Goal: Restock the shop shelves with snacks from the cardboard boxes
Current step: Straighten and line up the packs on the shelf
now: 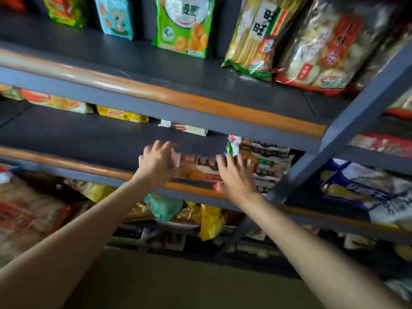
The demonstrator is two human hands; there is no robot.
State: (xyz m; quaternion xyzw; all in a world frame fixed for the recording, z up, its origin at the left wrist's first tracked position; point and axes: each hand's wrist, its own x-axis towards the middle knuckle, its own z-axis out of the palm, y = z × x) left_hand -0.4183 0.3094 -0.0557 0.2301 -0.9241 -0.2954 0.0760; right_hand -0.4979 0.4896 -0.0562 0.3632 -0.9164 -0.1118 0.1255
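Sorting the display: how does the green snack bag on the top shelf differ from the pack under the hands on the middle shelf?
The green bag stands upright at the back; the red-and-white pack lies flat at the front edge. The bag is untouched; the left hand and right hand rest on the pack. Both are sealed snack packs.

The tall packet of stick biscuits (254,34) on the top shelf bore the large black characters 旺旺. Print on the green bag (185,25) beside it and the other packets was too blurred to read.
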